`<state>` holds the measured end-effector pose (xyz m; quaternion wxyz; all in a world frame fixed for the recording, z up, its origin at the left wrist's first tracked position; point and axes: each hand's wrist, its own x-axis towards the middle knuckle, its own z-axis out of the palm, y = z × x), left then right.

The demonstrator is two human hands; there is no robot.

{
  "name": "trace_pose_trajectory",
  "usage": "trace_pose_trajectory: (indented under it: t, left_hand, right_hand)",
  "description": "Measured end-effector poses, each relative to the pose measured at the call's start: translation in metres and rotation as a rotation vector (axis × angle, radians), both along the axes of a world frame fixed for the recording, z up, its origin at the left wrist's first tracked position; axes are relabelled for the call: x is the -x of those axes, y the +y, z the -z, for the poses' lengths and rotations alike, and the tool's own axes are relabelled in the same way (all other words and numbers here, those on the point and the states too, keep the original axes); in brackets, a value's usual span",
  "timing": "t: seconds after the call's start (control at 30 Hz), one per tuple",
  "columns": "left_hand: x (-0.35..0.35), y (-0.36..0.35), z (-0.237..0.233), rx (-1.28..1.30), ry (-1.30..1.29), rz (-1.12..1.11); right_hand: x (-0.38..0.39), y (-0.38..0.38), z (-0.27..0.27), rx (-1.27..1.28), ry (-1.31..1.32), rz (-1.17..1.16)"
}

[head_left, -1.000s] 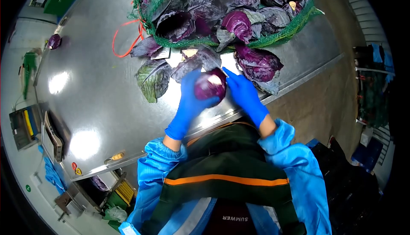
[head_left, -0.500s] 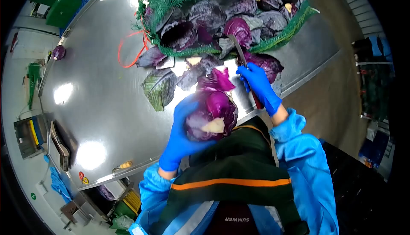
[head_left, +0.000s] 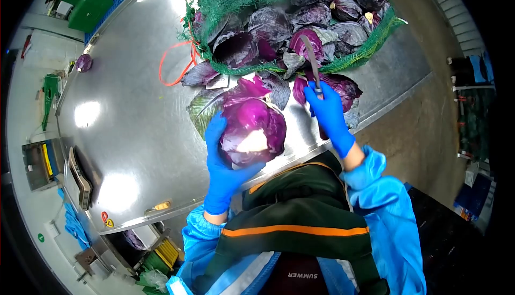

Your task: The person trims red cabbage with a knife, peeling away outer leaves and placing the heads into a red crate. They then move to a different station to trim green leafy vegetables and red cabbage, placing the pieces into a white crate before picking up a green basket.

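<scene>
My left hand (head_left: pixel 221 155), in a blue glove, is wrapped round the left and near side of a red cabbage (head_left: pixel 255 123). A pale cut patch shows on the cabbage, and a loose purple leaf sticks up from its far side. Closed around a knife handle, my right hand (head_left: pixel 328 108) is to the right of the cabbage. The knife's curved blade (head_left: pixel 311 51) points away from me, over the edge of the net bag. Loose outer leaves (head_left: pixel 199 110) lie on the metal table behind and left of the cabbage.
A green net bag (head_left: pixel 236 5) full of red cabbages spreads across the table's far side, a red cord (head_left: pixel 165 69) beside it. Another small cabbage (head_left: pixel 84 63) sits at the far left. Scissors (head_left: pixel 107 219) and a wooden-handled tool (head_left: pixel 161 206) lie near the front edge of the table (head_left: pixel 134 150).
The cabbage in my left hand has moved slightly away from me, and its cut patch has shifted left. My right hand and the knife stay close to where they were. The whole view has shifted slightly.
</scene>
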<state>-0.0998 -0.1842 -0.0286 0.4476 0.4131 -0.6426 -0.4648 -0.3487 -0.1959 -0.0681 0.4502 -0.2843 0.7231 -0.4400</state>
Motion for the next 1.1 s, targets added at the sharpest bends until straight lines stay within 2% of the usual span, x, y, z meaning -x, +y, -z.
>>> trace_pose_trajectory:
  t: [0.03, 0.1, 0.17, 0.23, 0.3, 0.4, 0.43, 0.47, 0.53, 0.57, 0.6, 0.67, 0.7, 0.73, 0.8, 0.9, 0.97, 1.0, 1.03, 1.1]
  left_hand:
    - [-0.001, 0.000, -0.002, 0.070, -0.064, 0.035]
    - [0.002, -0.002, -0.005, 0.142, -0.112, 0.086]
    - [0.001, -0.006, -0.008, 0.193, -0.129, 0.183]
    - [0.002, -0.008, -0.015, 0.156, -0.111, 0.283]
    - [0.002, -0.010, -0.012, 0.100, -0.053, 0.339]
    - [-0.002, -0.010, -0.006, 0.097, -0.033, 0.352]
    - [-0.002, -0.009, -0.004, 0.111, -0.037, 0.350]
    - [-0.003, -0.009, -0.003, 0.121, -0.028, 0.314]
    - [-0.006, -0.008, -0.003, 0.137, -0.013, 0.233]
    - [-0.007, -0.005, -0.005, 0.121, -0.050, 0.161]
    - [-0.008, -0.005, -0.004, 0.123, -0.047, 0.137]
    - [-0.008, -0.011, -0.001, 0.134, -0.048, 0.111]
    - [-0.004, -0.011, -0.004, 0.112, 0.004, 0.117]
    - [-0.005, -0.012, -0.005, 0.109, -0.007, 0.127]
    - [-0.007, -0.011, -0.005, 0.102, -0.019, 0.138]
    - [-0.008, -0.008, -0.004, 0.056, 0.001, 0.158]
    - [-0.013, -0.005, -0.002, -0.017, -0.014, 0.139]
    - [-0.010, -0.001, -0.001, -0.090, 0.054, 0.089]
    - [-0.003, 0.001, 0.006, -0.274, 0.345, -0.002]
    - [-0.010, 0.012, 0.021, -0.576, 0.867, -0.024]
  right_hand:
    - [0.006, -0.006, -0.004, 0.036, -0.063, -0.092]
    - [-0.014, -0.009, -0.044, 0.324, -0.006, -0.252]
    - [-0.037, -0.015, -0.062, 0.588, 0.228, -0.383]
    - [-0.036, -0.023, -0.067, 0.617, 0.392, -0.509]
    - [-0.029, -0.032, -0.070, 0.420, 0.275, -0.680]
    - [-0.027, -0.034, -0.046, 0.250, 0.444, -0.553]
    - [-0.020, -0.036, -0.028, 0.203, 0.389, -0.470]
    - [-0.011, -0.039, -0.022, 0.095, 0.212, -0.406]
    - [0.005, -0.033, 0.008, 0.179, 0.120, -0.327]
    - [-0.002, -0.024, -0.011, 0.214, 0.007, -0.269]
    - [-0.008, -0.018, -0.049, -0.025, -0.146, -0.314]
    - [-0.017, -0.010, -0.071, -0.128, -0.149, -0.560]
    - [-0.026, -0.008, -0.064, -0.012, -0.061, -0.628]
    - [-0.022, -0.012, -0.072, -0.135, -0.284, -0.631]
    - [-0.015, -0.015, -0.059, -0.091, -0.344, -0.661]
    - [-0.017, -0.004, -0.065, -0.060, -0.089, -0.647]
    - [-0.018, -0.006, -0.052, -0.052, -0.218, -0.417]
    - [-0.018, -0.007, -0.047, -0.043, -0.278, -0.298]
    - [-0.015, -0.007, -0.046, -0.017, -0.295, -0.284]
    - [-0.014, -0.001, -0.045, 0.050, -0.418, -0.259]
